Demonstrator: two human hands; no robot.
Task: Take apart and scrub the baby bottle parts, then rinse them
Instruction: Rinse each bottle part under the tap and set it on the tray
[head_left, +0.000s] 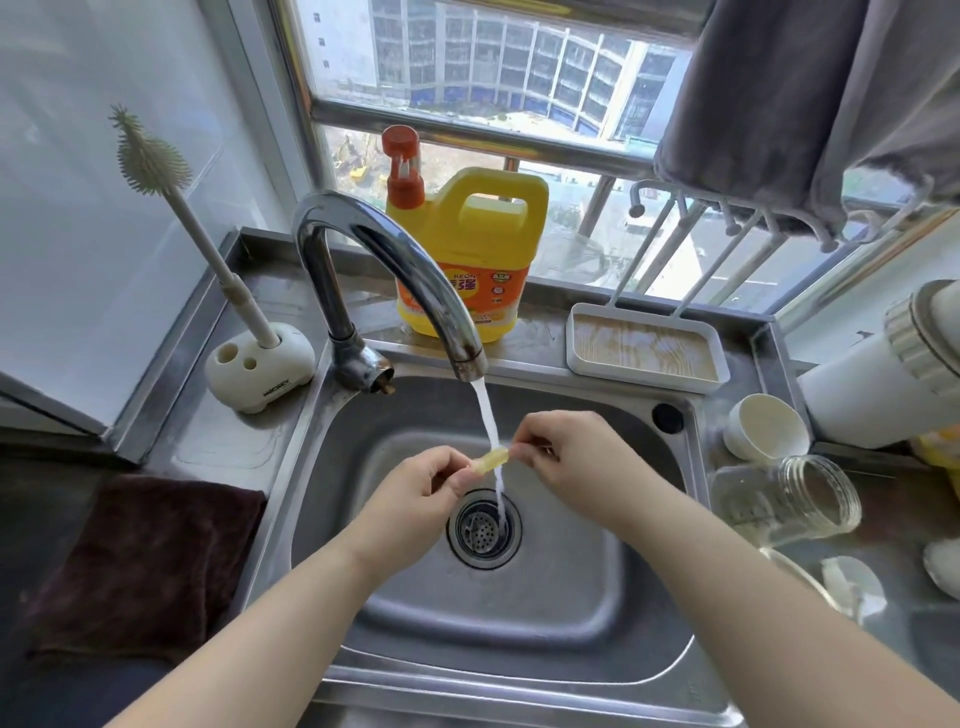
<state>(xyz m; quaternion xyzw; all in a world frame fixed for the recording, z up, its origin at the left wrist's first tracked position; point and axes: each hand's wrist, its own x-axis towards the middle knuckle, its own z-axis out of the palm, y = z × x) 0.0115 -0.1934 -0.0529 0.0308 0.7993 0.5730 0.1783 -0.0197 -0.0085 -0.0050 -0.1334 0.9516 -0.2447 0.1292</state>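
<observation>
Daylight pours through a barred window (467, 78) onto the steel counter (218, 436); high-rise blocks stand outside.

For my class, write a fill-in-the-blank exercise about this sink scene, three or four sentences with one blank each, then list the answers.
1. Both hands, the left hand and the right hand, hold a small yellowish part under running ____.
2. The glass bottle lies on its ____ on the counter to the right of the sink.
3. The bottle brush stands upright in a white ____.
4. The detergent jug behind the faucet is mainly ____ in colour.

Answers: water; side; holder; yellow
</observation>
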